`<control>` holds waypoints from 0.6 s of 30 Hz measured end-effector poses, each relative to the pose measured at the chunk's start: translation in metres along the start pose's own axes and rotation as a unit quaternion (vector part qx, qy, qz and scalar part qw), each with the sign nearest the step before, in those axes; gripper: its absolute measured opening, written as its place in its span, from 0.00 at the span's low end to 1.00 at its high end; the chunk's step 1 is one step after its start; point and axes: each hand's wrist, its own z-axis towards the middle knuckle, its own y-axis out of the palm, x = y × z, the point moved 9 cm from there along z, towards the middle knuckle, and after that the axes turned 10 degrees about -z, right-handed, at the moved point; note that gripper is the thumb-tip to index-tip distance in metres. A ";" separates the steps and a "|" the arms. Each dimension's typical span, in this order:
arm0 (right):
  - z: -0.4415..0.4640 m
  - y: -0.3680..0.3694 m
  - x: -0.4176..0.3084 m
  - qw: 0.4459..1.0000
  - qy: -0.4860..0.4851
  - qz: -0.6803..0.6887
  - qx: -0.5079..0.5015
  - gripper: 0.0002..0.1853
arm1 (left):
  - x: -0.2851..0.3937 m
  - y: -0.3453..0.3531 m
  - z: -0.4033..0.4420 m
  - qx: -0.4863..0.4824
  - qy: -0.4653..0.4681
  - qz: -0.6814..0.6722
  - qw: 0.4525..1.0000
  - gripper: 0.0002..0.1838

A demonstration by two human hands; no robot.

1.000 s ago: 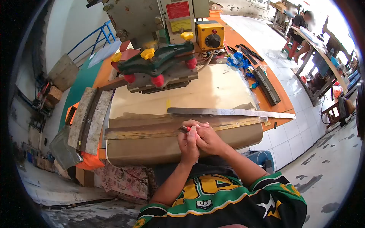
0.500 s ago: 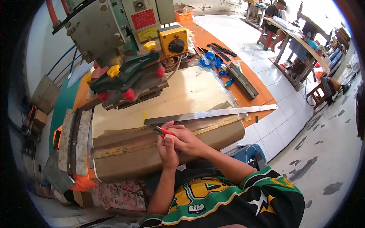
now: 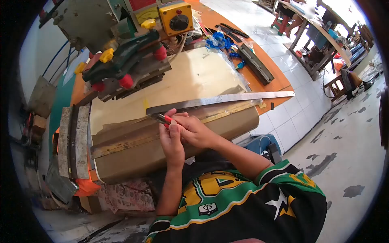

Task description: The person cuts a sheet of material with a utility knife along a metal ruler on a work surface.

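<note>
Both hands are together above the front of the workbench. My right hand [image 3: 198, 131] is closed around a small red utility knife [image 3: 164, 119], its dark metal end pointing left. My left hand [image 3: 173, 146] meets it from below, fingers curled against the knife; part of the grip is hidden between the two palms. Just beyond the fingers lies a long steel ruler [image 3: 221, 99], slanting across the bench. Under the hands is a padded brown front edge [image 3: 133, 164] with a worn wooden strip [image 3: 121, 146] along it.
A press machine [image 3: 121, 67] with red and yellow knobs stands at the back left, beside a yellow control box [image 3: 176, 18]. A dark metal bar [image 3: 255, 64] and blue plastic wrap [image 3: 219, 41] lie at the right. Another person's legs [image 3: 294, 25] show at a far table.
The camera view has tilted slightly, so the bench and press sit higher and farther left. The hands stay together on the red utility knife, with a small shift of the fingers.
</note>
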 end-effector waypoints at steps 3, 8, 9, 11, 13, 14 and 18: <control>0.000 -0.003 -0.014 1.000 0.002 0.016 0.003 0.17 | 0.022 -0.004 -0.001 -0.022 0.013 0.056 0.998 0.36; -0.006 0.002 -0.005 1.000 0.006 0.025 -0.007 0.20 | 0.045 -0.068 -0.014 -0.004 0.060 0.273 0.960 0.28; -0.006 0.002 -0.006 1.000 -0.008 -0.001 -0.004 0.20 | 0.052 -0.078 -0.012 -0.002 0.058 0.276 0.959 0.28; -0.007 0.001 -0.010 1.000 -0.006 0.016 0.016 0.20 | 0.070 -0.074 -0.009 -0.052 0.102 0.520 0.846 0.21; -0.007 -0.001 -0.012 0.999 -0.006 0.034 0.032 0.20 | 0.078 -0.075 -0.012 -0.045 0.109 0.540 0.833 0.19; -0.007 -0.003 -0.007 0.997 0.019 0.059 0.039 0.20 | 0.079 -0.072 -0.013 -0.057 0.120 0.564 0.815 0.20; -0.003 -0.032 -0.012 0.994 0.063 -0.083 0.017 0.16 | 0.068 -0.062 -0.014 -0.095 0.121 0.632 0.760 0.23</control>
